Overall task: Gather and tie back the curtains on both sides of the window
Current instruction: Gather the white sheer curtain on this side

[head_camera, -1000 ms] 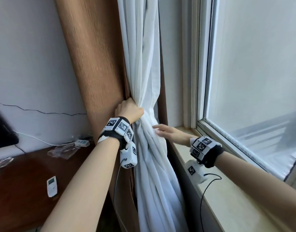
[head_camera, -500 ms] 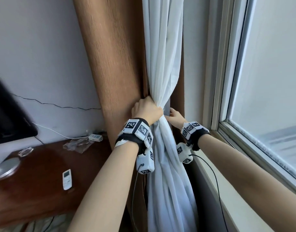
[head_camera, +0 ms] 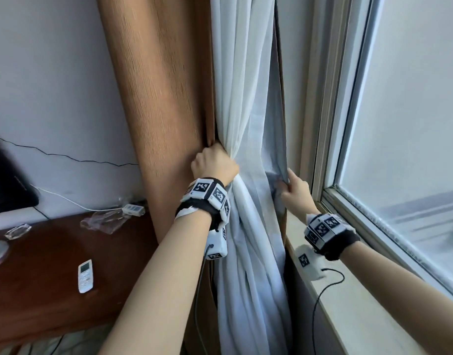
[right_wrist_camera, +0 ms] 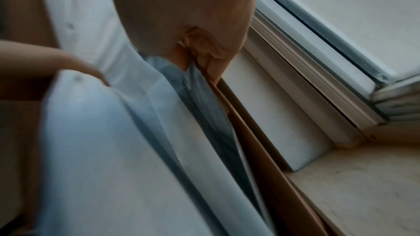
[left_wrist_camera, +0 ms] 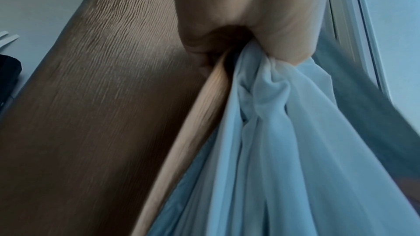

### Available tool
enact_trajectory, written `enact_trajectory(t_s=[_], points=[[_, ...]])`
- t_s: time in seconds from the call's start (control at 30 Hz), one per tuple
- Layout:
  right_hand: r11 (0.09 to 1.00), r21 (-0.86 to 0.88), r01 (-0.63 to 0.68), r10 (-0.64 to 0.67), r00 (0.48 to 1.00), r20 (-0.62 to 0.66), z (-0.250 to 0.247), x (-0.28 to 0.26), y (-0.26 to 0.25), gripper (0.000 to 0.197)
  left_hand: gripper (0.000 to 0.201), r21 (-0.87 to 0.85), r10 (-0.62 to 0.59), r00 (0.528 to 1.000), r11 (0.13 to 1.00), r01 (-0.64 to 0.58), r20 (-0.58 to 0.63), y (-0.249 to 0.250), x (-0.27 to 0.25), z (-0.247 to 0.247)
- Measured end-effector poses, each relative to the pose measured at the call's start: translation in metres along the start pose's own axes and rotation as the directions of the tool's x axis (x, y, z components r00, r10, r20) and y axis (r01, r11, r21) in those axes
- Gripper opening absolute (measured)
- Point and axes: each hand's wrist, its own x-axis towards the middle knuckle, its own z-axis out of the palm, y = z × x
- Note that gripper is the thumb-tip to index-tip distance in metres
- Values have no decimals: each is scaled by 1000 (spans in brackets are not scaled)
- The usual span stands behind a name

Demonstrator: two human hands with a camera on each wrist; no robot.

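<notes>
A white sheer curtain hangs beside a brown heavy curtain at the window's left side. My left hand grips the gathered sheer in a fist, along with a fold of the brown curtain; the bunched sheer spills below it. My right hand pinches the sheer's right edge near the window frame, pulling it out to the right. The brown curtain's edge runs just behind that pinch.
A stone window sill runs along the right under the window glass. On the left, a dark wooden desk holds a white remote, a plastic wrapper and a power strip. A black screen stands at the far left.
My right hand has left the bunch beside my left hand and moved right, drawing the sheer's edge toward the window frame. The left hand keeps its grip in the same place.
</notes>
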Motion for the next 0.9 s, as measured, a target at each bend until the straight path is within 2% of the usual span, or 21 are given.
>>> enact_trajectory(t_s=[0.13,0.2,0.23,0.33,0.47,0.6,0.7,0.73,0.77,0.83,0.9], points=[[993,-62,104,-105,995,0,-18,-36,-14,27,35,-14,7,1000,1000,-7,14,10,-3,4],[977,-146,156,-160,987,-14,-16,-51,-23,16,35,-22,17,1000,1000,-16,27,15,-7,5],[961,-205,185,-191,981,-12,-13,-57,-29,18,34,-28,20,999,999,-19,34,17,-8,6],[888,-385,252,-250,967,56,4,-68,-49,53,37,-45,37,998,998,-34,58,24,-15,6],[854,-447,265,-256,963,83,25,-78,-72,65,49,-97,39,985,995,-23,169,25,-20,1],[830,-485,275,-269,960,84,29,-80,-76,61,70,-245,85,914,969,16,396,17,-14,-14],[825,-492,277,-257,960,109,23,-76,-75,54,70,-421,155,848,903,86,506,22,-21,-24],[822,-489,292,-269,956,119,21,-77,-75,55,76,-405,147,858,911,76,492,22,-21,-22],[817,-485,311,-281,950,135,18,-78,-77,55,80,-311,118,897,950,23,426,22,-23,-18],[810,-479,339,-290,941,175,13,-81,-79,56,65,-102,80,970,993,-58,228,21,-29,-9],[822,-461,334,-273,942,196,4,-81,-82,53,47,-57,88,986,995,-81,139,23,-37,-6]])
